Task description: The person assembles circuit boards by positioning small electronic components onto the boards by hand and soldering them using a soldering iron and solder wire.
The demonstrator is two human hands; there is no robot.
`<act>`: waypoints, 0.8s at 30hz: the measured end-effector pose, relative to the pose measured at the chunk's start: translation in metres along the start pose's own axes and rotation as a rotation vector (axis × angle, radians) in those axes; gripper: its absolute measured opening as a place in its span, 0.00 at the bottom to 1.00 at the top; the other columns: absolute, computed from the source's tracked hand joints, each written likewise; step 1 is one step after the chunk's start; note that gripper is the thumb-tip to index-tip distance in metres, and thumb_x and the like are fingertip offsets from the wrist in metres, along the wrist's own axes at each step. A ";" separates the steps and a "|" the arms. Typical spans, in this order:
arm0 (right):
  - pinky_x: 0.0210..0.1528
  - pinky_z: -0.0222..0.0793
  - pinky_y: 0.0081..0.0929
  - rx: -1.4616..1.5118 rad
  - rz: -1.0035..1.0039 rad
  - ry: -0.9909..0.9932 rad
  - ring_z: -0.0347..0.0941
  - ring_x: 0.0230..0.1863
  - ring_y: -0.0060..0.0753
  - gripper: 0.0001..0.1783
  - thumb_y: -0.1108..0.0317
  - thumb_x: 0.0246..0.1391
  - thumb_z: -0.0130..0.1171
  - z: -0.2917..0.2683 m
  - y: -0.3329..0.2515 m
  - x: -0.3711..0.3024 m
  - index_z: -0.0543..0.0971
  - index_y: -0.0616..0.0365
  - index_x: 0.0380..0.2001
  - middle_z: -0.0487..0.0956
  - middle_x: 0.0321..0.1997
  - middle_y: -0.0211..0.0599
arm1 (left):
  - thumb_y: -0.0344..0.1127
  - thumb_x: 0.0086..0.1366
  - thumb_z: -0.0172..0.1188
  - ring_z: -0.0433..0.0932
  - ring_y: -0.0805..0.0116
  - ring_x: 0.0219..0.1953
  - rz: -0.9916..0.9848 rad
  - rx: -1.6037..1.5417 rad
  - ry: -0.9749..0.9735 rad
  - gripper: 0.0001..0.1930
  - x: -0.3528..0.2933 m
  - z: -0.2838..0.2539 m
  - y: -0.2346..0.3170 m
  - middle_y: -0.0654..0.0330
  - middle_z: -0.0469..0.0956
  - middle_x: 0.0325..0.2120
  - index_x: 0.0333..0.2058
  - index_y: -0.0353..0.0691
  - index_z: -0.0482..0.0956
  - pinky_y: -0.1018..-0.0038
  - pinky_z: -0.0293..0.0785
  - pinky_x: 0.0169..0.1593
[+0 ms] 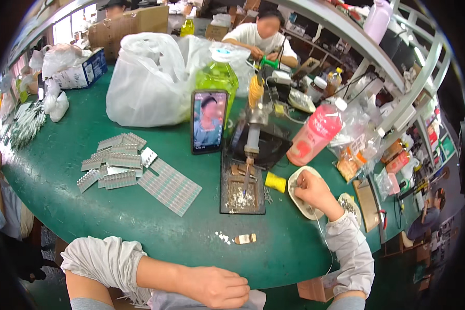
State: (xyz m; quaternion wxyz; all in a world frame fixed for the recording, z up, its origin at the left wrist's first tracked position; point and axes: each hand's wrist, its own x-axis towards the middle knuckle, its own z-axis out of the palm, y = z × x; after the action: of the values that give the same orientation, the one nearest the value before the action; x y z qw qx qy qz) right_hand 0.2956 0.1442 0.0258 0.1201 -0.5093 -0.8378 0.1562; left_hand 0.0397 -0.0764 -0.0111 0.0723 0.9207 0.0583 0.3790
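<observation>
At the table's near edge, my left hand is closed in a loose fist; whatever it may hold is hidden. My right hand reaches into a small pale oval dish, its fingers pinched together over the contents. Nothing shows clearly between those fingertips. A thin white wire runs from beside the dish toward the table edge. Left of the dish lies a yellow sponge. Beyond it a soldering iron is mounted tip-down above a dark tray with silvery bits in it.
Flat grey panels of small strips lie at left. A phone leans against a green jug beside white plastic bags. A pink bottle stands at right. White bits lie near a metallic piece. A person sits opposite.
</observation>
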 end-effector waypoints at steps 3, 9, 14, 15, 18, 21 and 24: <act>0.31 0.69 0.34 0.034 0.070 -0.055 0.75 0.27 0.42 0.14 0.68 0.37 0.60 -0.003 -0.009 0.004 0.71 0.60 0.30 0.76 0.23 0.44 | 0.30 0.59 0.52 0.77 0.62 0.36 0.009 0.005 -0.004 0.07 -0.004 -0.001 0.003 0.52 0.74 0.34 0.33 0.31 0.73 0.73 0.75 0.42; 0.32 0.70 0.32 0.028 0.087 -0.014 0.75 0.27 0.40 0.12 0.68 0.35 0.61 -0.003 -0.011 0.002 0.73 0.60 0.27 0.76 0.23 0.42 | 0.30 0.57 0.52 0.76 0.62 0.35 0.038 0.030 0.027 0.08 -0.006 0.003 0.006 0.52 0.73 0.32 0.32 0.31 0.72 0.74 0.75 0.41; 0.32 0.70 0.30 0.037 0.138 -0.012 0.75 0.27 0.38 0.11 0.70 0.35 0.60 -0.007 -0.016 0.003 0.72 0.61 0.25 0.75 0.23 0.42 | 0.31 0.52 0.53 0.72 0.65 0.29 0.032 0.009 0.062 0.07 -0.010 0.015 0.003 0.56 0.68 0.26 0.27 0.33 0.69 0.75 0.72 0.34; 0.32 0.70 0.30 0.039 0.138 -0.021 0.75 0.27 0.38 0.11 0.70 0.35 0.60 -0.008 -0.019 0.003 0.72 0.61 0.25 0.75 0.23 0.42 | 0.32 0.48 0.54 0.67 0.68 0.24 0.064 0.034 0.122 0.07 -0.009 0.014 0.000 0.60 0.62 0.21 0.23 0.36 0.66 0.76 0.69 0.28; 0.29 0.69 0.30 0.026 0.020 0.024 0.75 0.24 0.37 0.10 0.73 0.38 0.58 -0.007 -0.031 0.005 0.71 0.62 0.26 0.74 0.20 0.41 | 0.32 0.48 0.54 0.67 0.68 0.24 0.042 0.053 0.115 0.07 -0.009 0.012 -0.001 0.60 0.63 0.21 0.23 0.36 0.66 0.76 0.69 0.28; 0.28 0.69 0.31 0.000 -0.140 0.033 0.75 0.23 0.40 0.10 0.74 0.39 0.58 -0.002 -0.063 0.002 0.70 0.61 0.27 0.74 0.19 0.41 | 0.31 0.54 0.54 0.76 0.64 0.33 -0.015 0.043 -0.037 0.08 -0.015 0.008 0.003 0.54 0.73 0.31 0.31 0.32 0.72 0.75 0.75 0.38; 0.29 0.70 0.35 -0.053 -0.174 -0.040 0.76 0.25 0.45 0.10 0.74 0.40 0.59 0.010 -0.079 0.000 0.70 0.61 0.28 0.76 0.20 0.43 | 0.32 0.48 0.54 0.67 0.68 0.24 -0.001 0.056 0.099 0.07 -0.011 0.009 -0.002 0.61 0.63 0.21 0.23 0.36 0.67 0.76 0.68 0.27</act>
State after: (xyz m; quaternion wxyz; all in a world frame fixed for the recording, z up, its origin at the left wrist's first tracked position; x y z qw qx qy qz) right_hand 0.2274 0.1089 0.0466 0.1030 -0.4345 -0.8848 0.1332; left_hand 0.0379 -0.0771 -0.0250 0.0436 0.9025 0.0730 0.4222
